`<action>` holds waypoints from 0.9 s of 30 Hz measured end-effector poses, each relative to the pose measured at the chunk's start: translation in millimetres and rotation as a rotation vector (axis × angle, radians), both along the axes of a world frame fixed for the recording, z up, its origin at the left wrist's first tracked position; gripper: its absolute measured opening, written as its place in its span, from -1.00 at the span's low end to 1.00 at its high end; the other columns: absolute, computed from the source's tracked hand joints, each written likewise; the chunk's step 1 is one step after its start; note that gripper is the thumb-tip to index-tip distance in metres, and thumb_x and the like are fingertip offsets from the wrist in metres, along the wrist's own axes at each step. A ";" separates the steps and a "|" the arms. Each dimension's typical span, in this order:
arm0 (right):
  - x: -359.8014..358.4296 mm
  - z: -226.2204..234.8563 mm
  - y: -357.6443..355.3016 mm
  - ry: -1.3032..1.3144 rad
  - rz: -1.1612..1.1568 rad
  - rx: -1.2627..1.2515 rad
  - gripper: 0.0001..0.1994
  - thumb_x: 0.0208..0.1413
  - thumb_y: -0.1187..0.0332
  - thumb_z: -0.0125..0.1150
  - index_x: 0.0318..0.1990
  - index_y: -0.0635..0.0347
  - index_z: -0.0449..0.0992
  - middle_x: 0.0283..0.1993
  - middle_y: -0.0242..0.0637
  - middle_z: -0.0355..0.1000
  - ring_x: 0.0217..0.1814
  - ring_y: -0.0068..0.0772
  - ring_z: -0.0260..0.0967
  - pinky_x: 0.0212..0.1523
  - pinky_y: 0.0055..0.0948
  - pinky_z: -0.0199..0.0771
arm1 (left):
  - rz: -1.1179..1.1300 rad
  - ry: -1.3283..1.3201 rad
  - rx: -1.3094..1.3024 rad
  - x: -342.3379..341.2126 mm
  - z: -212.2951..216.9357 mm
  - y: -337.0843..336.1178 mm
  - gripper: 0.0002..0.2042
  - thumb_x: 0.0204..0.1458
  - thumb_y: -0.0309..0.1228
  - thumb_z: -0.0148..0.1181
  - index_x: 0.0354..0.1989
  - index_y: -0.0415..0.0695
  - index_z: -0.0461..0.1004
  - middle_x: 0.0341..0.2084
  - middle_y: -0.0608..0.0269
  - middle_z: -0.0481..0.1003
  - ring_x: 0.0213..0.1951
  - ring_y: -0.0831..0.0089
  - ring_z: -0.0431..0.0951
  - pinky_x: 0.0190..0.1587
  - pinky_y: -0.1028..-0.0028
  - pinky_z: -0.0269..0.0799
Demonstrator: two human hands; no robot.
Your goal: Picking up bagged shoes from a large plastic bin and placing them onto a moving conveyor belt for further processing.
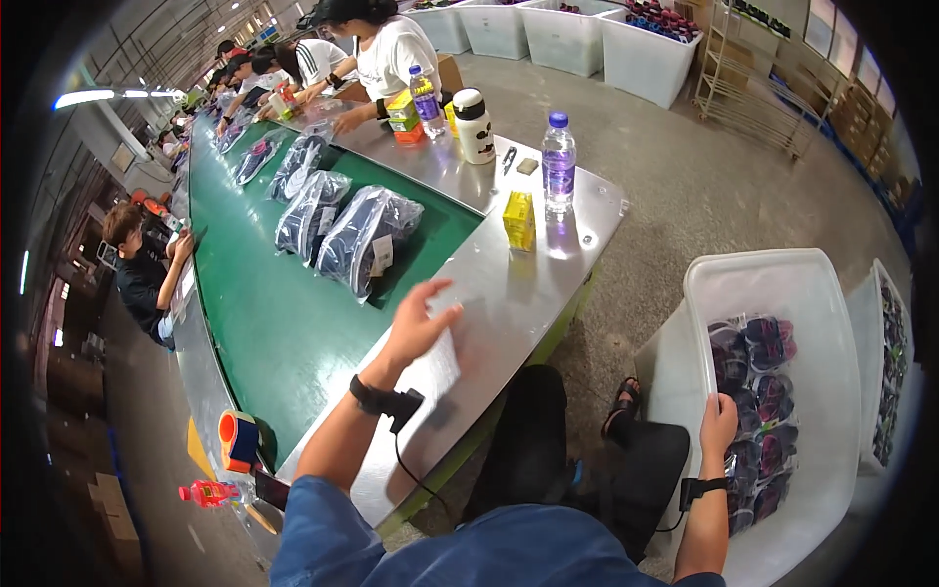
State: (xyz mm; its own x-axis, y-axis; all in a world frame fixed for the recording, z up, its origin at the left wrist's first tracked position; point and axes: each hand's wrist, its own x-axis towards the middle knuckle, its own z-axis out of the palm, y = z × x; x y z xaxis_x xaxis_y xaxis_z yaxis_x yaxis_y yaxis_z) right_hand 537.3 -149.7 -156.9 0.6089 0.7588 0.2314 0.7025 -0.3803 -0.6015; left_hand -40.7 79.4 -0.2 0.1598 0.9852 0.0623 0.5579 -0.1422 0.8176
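Observation:
My left hand (423, 321) hovers over the metal table end with its fingers spread and nothing in them. Just beyond it, on the green conveyor belt (284, 333), lie bagged dark shoes (367, 235) in clear plastic with a white tag. Another bagged pair (308, 210) rests against them on the far side. Down at my right side, my right hand (719, 423) is closed over the near rim of a large white plastic bin (773, 264). Inside that bin sit several bagged dark shoes (773, 396), some with pink parts.
On the metal tabletop (499, 293) stand a water bottle (558, 166), a yellow box (519, 221) and a white flask (473, 127). Tape rolls (238, 440) lie at the belt's near left. Co-workers (386, 59) line the belt; a second bin (888, 362) stands far right.

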 end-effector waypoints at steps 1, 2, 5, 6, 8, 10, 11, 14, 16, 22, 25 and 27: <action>-1.8 1.4 3.1 -0.010 -0.006 0.008 -0.72 0.37 0.18 0.20 -0.12 0.27 0.59 -0.15 -0.05 0.56 -0.06 0.07 0.53 0.00 -0.10 0.49 | 0.038 0.040 0.124 -10.9 1.0 16.2 -0.47 0.08 -0.26 0.44 0.21 -0.24 0.54 0.19 -0.05 0.54 0.25 0.11 0.51 0.28 0.20 0.43; -3.2 3.6 6.5 -0.011 -0.002 0.011 -0.72 0.37 0.18 0.20 -0.12 0.27 0.59 -0.15 -0.05 0.56 -0.06 0.07 0.53 0.00 -0.10 0.49 | 0.084 0.121 0.254 -24.3 -1.0 34.3 -0.48 0.05 -0.30 0.44 0.18 -0.25 0.55 0.18 -0.11 0.54 0.25 0.03 0.51 0.31 0.17 0.40; -9.3 10.9 13.4 0.003 -0.013 0.001 -0.71 0.37 0.18 0.20 -0.13 0.28 0.59 -0.15 -0.05 0.56 -0.06 0.07 0.52 0.00 -0.10 0.48 | 0.265 0.413 0.404 -74.9 -5.1 92.9 -0.39 0.00 -0.17 0.44 0.21 -0.24 0.53 0.23 -0.20 0.49 0.32 -0.10 0.41 0.42 0.08 0.25; -12.2 14.1 17.2 0.006 -0.014 -0.016 -0.71 0.37 0.17 0.20 -0.13 0.28 0.58 -0.15 -0.04 0.56 -0.06 0.08 0.52 0.00 -0.09 0.48 | 0.375 0.477 0.384 -97.7 -12.3 110.4 -0.38 0.03 -0.13 0.42 0.25 -0.17 0.53 0.32 -0.20 0.42 0.39 -0.13 0.33 0.46 0.05 0.18; -10.9 14.9 19.3 0.004 -0.025 -0.021 -0.71 0.37 0.17 0.20 -0.13 0.28 0.58 -0.15 -0.04 0.55 -0.05 0.09 0.52 0.00 -0.08 0.48 | 0.558 0.565 0.259 -118.2 -5.3 140.9 -0.36 0.06 -0.07 0.39 0.32 -0.08 0.50 0.41 -0.13 0.34 0.46 -0.13 0.23 0.47 -0.07 0.13; -8.0 7.1 16.5 -0.054 -0.033 -0.040 -0.71 0.38 0.17 0.19 -0.12 0.27 0.57 -0.13 -0.03 0.55 -0.05 0.10 0.51 0.00 -0.07 0.48 | 0.712 0.655 0.161 -137.4 -1.1 159.1 -0.33 0.10 -0.01 0.34 0.38 -0.01 0.46 0.45 -0.06 0.29 0.51 -0.10 0.16 0.47 -0.21 0.07; -7.7 5.6 16.3 -0.070 -0.026 -0.043 -0.71 0.38 0.16 0.18 -0.11 0.26 0.56 -0.11 -0.03 0.55 -0.03 0.11 0.51 0.01 -0.06 0.48 | 0.750 0.638 0.081 -157.1 -5.9 166.5 -0.31 0.11 0.05 0.31 0.41 0.03 0.43 0.49 -0.03 0.25 0.55 -0.08 0.08 0.46 -0.30 0.01; -6.4 0.7 10.5 -0.069 -0.052 -0.068 -0.70 0.38 0.16 0.18 -0.06 0.28 0.56 -0.07 0.00 0.54 0.02 0.13 0.50 0.07 -0.06 0.47 | 0.713 0.631 -0.210 -180.0 -7.6 171.9 -0.26 0.12 0.17 0.24 0.41 0.00 0.43 0.29 -0.07 0.49 0.35 -0.13 0.44 0.39 -0.04 0.31; 1.4 -10.4 0.8 -0.104 -0.061 -0.064 -0.70 0.39 0.17 0.18 -0.06 0.28 0.54 -0.07 0.01 0.53 0.03 0.16 0.49 0.06 -0.04 0.46 | 0.724 0.622 -0.111 -165.6 -5.1 165.3 -0.13 0.09 0.32 0.20 0.45 -0.07 0.38 0.26 -0.14 0.53 0.29 -0.16 0.51 0.37 0.09 0.37; -8.2 3.4 14.5 -0.098 -0.046 -0.132 -0.71 0.41 0.16 0.14 -0.09 0.26 0.52 -0.10 0.01 0.51 0.01 0.18 0.47 0.02 -0.02 0.45 | 0.651 0.048 -0.209 -219.7 -82.7 136.6 0.25 -0.16 0.41 0.40 0.47 -0.47 0.19 0.38 -0.33 0.36 0.41 -0.02 0.41 0.44 0.29 0.28; -6.6 -1.6 4.0 -0.123 -0.081 -0.130 -0.70 0.43 0.15 0.11 -0.08 0.25 0.52 -0.10 0.00 0.51 0.01 0.18 0.48 0.02 -0.01 0.45 | 0.637 -0.005 -0.232 -163.6 -39.2 116.0 0.17 -0.08 0.24 0.49 0.42 -0.61 0.20 0.31 -0.33 0.42 0.32 0.08 0.50 0.33 0.32 0.38; -6.3 -3.1 6.7 -0.118 -0.060 -0.089 -0.70 0.44 0.15 0.10 -0.08 0.25 0.52 -0.09 0.01 0.51 0.02 0.19 0.48 0.03 0.00 0.45 | 0.662 -0.100 -0.078 -146.9 -38.3 88.2 0.03 -0.02 0.10 0.49 0.40 -0.56 0.27 0.24 -0.29 0.49 0.24 0.11 0.56 0.31 0.34 0.40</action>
